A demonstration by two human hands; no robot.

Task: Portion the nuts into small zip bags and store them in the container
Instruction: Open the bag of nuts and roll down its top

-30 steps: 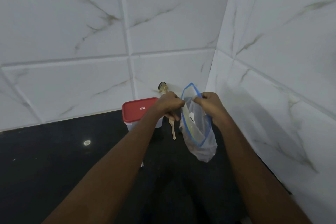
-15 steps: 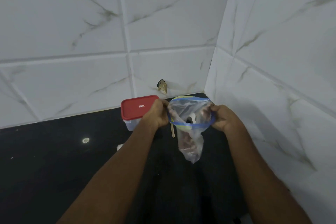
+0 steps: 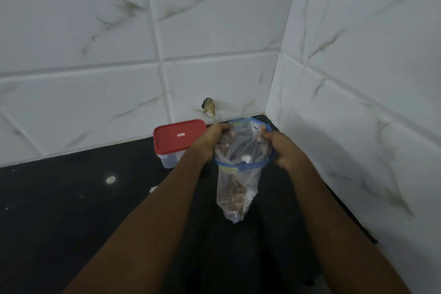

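Observation:
A clear zip bag (image 3: 238, 181) with a blue seal hangs above the black counter (image 3: 71, 210) in the corner. Its mouth is spread wide open towards me. Brown nuts (image 3: 235, 194) lie in its lower part. My left hand (image 3: 211, 142) grips the left side of the rim and my right hand (image 3: 284, 150) grips the right side. A clear container with a red lid (image 3: 177, 137) stands shut on the counter just left of my left hand, against the back wall.
White marble tiled walls close the corner behind and to the right. A chipped brown spot (image 3: 209, 107) marks the back wall above the bag. A small white scrap (image 3: 152, 189) lies on the counter left of my left forearm.
The bag's mouth went from a narrow upright slit to a wide open ring as my hands pulled apart. The wooden spoon seen earlier under my left hand is no longer visible.

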